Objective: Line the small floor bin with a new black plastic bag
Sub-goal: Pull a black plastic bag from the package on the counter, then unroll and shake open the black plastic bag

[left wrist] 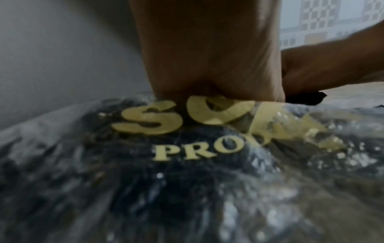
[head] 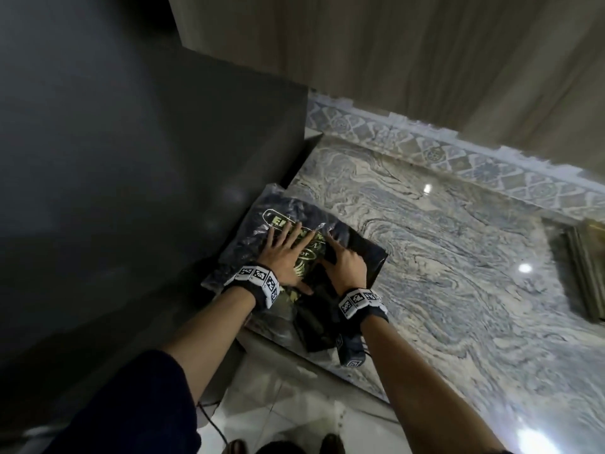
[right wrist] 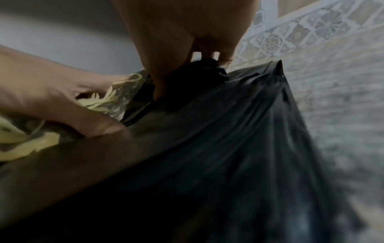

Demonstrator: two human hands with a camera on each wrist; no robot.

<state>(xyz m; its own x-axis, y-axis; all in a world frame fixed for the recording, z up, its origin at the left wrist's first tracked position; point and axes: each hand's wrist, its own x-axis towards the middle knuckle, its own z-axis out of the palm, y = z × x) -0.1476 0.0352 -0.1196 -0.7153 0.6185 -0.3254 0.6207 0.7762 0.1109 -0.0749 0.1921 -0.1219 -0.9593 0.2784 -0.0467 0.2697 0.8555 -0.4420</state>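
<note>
The packet of bags [head: 262, 234] is pinned flat under the spread left hand [head: 283, 253] so it cannot slide. A black bag [head: 363, 257] is pinched in the right hand's [head: 345, 260] curled fingers, likely to draw it free.

The packet [head: 262, 231] is seen as clear plastic over dark contents, printed with pale yellow lettering [left wrist: 149, 120]. The bag [right wrist: 239, 131] is plain black. The surface [head: 458, 257] is patterned in swirling grey, blue and cream, edged by a border [head: 458, 149] of blue-grey ornamental tiles. The wristbands [head: 258, 278] are marked with black-and-white squares.
</note>
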